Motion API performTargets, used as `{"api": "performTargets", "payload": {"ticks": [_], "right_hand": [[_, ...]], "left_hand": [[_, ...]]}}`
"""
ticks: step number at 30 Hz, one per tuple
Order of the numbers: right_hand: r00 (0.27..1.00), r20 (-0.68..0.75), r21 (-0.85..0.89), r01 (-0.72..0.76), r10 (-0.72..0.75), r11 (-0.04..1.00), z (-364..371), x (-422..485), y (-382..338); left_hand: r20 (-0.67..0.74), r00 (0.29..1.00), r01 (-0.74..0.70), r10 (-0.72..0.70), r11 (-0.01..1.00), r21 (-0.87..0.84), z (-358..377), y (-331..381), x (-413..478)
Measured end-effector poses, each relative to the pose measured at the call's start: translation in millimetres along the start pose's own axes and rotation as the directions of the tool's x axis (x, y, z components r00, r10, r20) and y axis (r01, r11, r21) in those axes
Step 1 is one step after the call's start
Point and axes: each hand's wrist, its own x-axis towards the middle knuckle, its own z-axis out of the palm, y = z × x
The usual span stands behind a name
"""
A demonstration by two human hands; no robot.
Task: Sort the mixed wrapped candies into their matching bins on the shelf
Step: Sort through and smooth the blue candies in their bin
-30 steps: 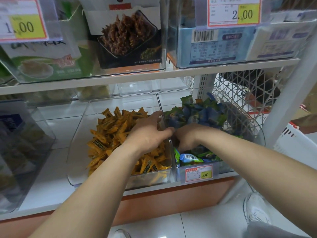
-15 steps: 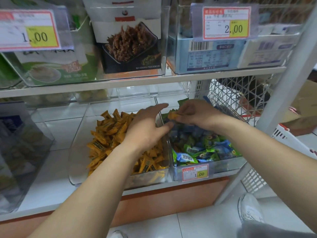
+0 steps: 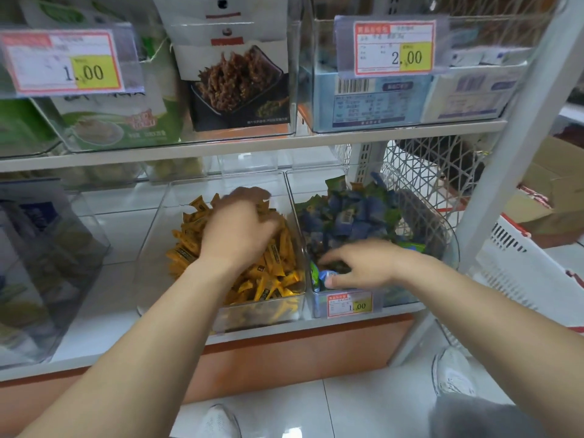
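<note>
Glossy white floor tiles (image 3: 363, 403) lie below a white shelf (image 3: 240, 143) with an orange base panel (image 3: 284, 352). A cardboard box (image 3: 556, 178) and white plastic basket (image 3: 521, 257) sit at right.

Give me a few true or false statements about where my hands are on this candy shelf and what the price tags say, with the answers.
1. The left hand is over the clear bin of yellow candies. True.
2. The right hand reaches into that same bin. False: it is in the neighbouring bin of blue and green candies.
3. The price tag on the front of the neighbouring bin reads 2.00. False: it reads 1.00; the 2.00 tag hangs above the upper shelf.
4. Both bins stand side by side on the lower shelf. True.
</note>
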Motion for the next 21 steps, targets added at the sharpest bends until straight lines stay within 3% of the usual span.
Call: {"api": "performTargets", "payload": {"ticks": [3, 7, 10, 12, 17, 19, 21], "right_hand": [[0.999, -0.033, 0.037, 0.002, 0.0, 0.999, -8, 2, -2], [0.987, -0.162, 0.189, 0.01, 0.021, 0.982, -16, 1, 12], [0.881, -0.459, 0.32, 0.041, 0.117, 0.946, -20, -6, 29], [0.8, -0.559, 0.327, -0.03, 0.219, 0.944, -19, -7, 37], [0.823, -0.48, 0.165, -0.255, 0.304, 0.953, -10, -2, 49], [0.809, -0.511, 0.144, -0.252, 0.29, 0.957, -9, -5, 56], [0.821, -0.497, 0.156, -0.235, 0.282, 0.959, -6, -11, 63]], "left_hand": [[0.063, 0.993, -0.105, 0.104, 0.994, 0.017, 5, 16, -26], [0.262, 0.961, -0.097, 0.087, 0.995, 0.025, 16, 15, -47], [0.293, 0.953, -0.089, 0.074, 0.995, 0.038, 19, 16, -48], [0.253, 0.964, -0.099, 0.078, 0.992, 0.071, 19, 19, -46], [0.069, 0.958, -0.286, 0.28, 0.952, 0.107, 20, 42, -43], [0.142, 0.923, -0.369, 0.358, 0.927, 0.066, 30, 60, -44], [0.309, 0.882, -0.392, 0.355, 0.918, 0.066, 46, 75, -46]]}}
